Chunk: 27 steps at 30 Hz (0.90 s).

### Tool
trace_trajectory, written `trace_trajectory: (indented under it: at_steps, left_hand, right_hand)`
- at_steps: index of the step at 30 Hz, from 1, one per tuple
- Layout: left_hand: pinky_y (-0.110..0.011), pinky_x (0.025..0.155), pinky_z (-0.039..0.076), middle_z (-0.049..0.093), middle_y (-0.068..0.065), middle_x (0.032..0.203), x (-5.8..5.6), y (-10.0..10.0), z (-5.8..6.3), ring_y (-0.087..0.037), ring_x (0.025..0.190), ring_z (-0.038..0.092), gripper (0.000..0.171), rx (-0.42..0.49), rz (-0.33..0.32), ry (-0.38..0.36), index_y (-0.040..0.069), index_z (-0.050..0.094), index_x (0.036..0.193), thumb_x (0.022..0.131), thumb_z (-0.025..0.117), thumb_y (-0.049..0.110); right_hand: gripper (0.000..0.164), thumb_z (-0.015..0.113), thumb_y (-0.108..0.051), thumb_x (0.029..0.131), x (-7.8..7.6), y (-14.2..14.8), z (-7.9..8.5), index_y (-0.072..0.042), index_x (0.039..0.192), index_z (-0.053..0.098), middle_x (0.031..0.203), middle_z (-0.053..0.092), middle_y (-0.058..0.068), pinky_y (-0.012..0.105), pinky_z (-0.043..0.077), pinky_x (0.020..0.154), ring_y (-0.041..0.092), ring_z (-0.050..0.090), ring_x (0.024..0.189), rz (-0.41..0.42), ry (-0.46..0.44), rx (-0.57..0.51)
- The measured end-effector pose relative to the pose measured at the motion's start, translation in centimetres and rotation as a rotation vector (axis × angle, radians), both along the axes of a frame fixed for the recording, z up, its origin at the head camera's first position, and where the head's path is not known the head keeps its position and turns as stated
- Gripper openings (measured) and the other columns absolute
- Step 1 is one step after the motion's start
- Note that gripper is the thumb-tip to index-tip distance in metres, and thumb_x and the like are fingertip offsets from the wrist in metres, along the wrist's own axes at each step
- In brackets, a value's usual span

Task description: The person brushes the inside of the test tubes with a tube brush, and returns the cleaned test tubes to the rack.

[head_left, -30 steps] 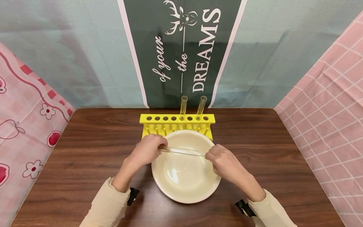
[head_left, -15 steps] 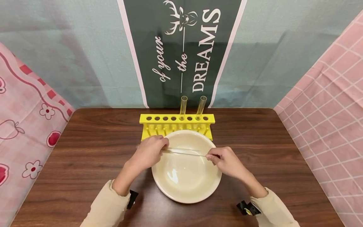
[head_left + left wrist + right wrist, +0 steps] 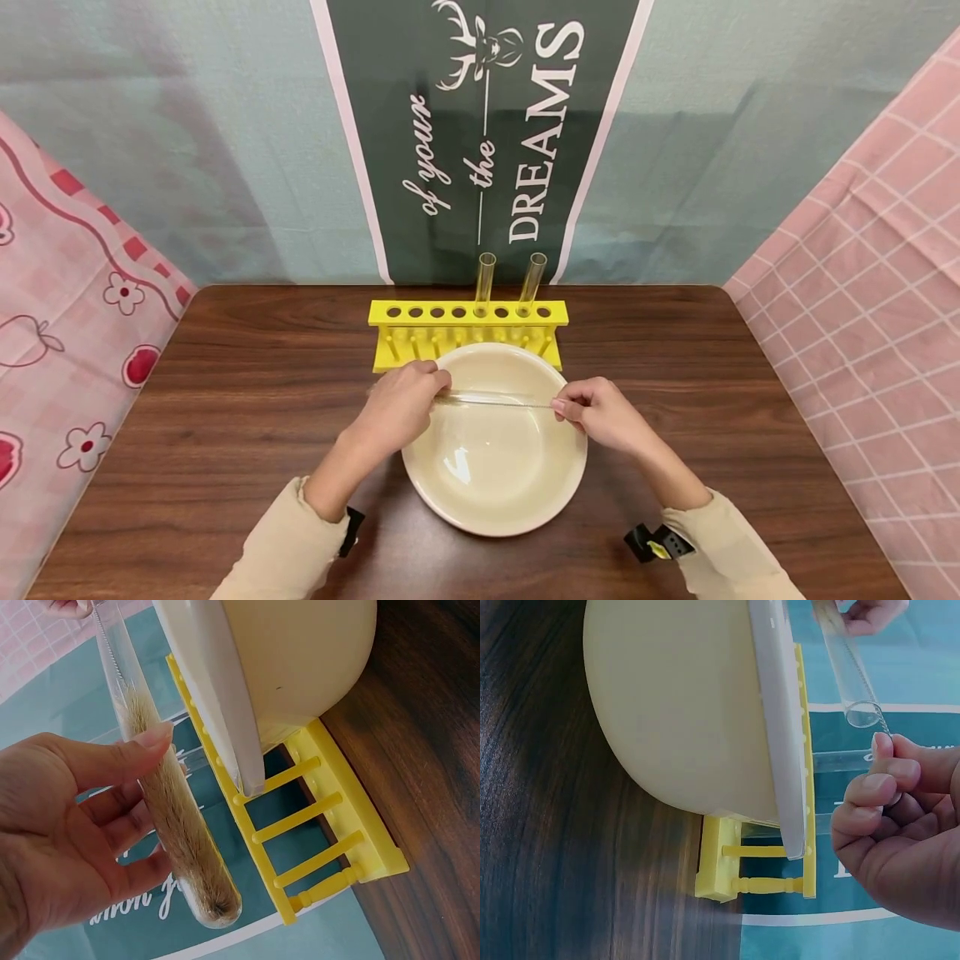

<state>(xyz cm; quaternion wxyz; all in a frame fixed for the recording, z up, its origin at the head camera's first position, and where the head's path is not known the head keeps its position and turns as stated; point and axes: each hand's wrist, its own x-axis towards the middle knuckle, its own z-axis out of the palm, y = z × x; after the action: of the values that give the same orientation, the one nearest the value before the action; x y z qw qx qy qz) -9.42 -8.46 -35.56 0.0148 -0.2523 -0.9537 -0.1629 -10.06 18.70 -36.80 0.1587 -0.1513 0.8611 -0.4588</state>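
My left hand (image 3: 401, 408) grips a clear glass test tube (image 3: 124, 660) around its middle, thumb on the near side. The tube lies nearly level over the cream bowl (image 3: 495, 517), its mouth towards my right hand (image 3: 609, 421). Inside it is a test tube brush with brown bristles (image 3: 180, 825) that reach the rounded closed end. My right thumb and fingers pinch the brush's twisted wire handle (image 3: 883, 721) just outside the tube's mouth. In the head view, the left hand hides the tube's closed half.
Behind the bowl stands a yellow test tube rack (image 3: 431, 315) holding two upright test tubes, one of them a glass tube (image 3: 531, 283) near its right end. The bowl overlaps the rack's front in the head view. All stand on a dark wood table (image 3: 262, 400) with a cloth backdrop (image 3: 675, 167) behind.
My right hand has turned, showing its thumb and fingertips, and moved slightly right with the wire handle. The left hand and tube have shifted slightly right. The bowl and rack stay put.
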Motion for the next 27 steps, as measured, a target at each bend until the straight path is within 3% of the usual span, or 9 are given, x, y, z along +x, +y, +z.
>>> trace_trajectory:
  at_steps: [6, 22, 27]
  left_hand:
    - [-0.033, 0.056, 0.045, 0.057, -0.004, 0.075, 0.1, 0.3, 0.0, -0.023, 0.074, 0.057, 0.029, -0.023, -0.003, 0.048, 0.007, 0.064, 0.082, 0.068, 0.061, -0.018]
    - [-0.032, 0.055, 0.045, 0.056, -0.004, 0.074, 0.0, 0.6, -0.2, -0.022, 0.072, 0.056, 0.029, -0.022, 0.033, 0.114, 0.009, 0.065, 0.082, 0.070, 0.061, -0.018]
    - [-0.032, 0.053, 0.044, 0.056, -0.003, 0.073, 0.1, 0.4, -0.2, -0.021, 0.071, 0.056, 0.030, -0.014, 0.055, 0.123, 0.010, 0.064, 0.079, 0.068, 0.060, -0.019]
  right_hand:
    - [0.020, 0.054, -0.002, 0.088, -0.2, 0.3, 0.0, 0.006, 0.071, 0.058, 0.052, 0.038, 0.004, 0.024, 0.031, 0.043, 0.012, 0.034, 0.045, -0.041, -0.128, -0.090]
    - [0.027, 0.049, 0.001, 0.089, -1.8, 1.4, -0.1, 0.025, 0.078, 0.046, 0.053, 0.039, 0.002, 0.024, 0.027, 0.046, 0.010, 0.029, 0.044, -0.070, -0.325, -0.313]
    - [0.028, 0.048, 0.001, 0.090, -2.1, 1.6, -0.1, 0.024, 0.074, 0.046, 0.051, 0.036, 0.000, 0.025, 0.024, 0.045, 0.009, 0.028, 0.043, -0.057, -0.375, -0.367]
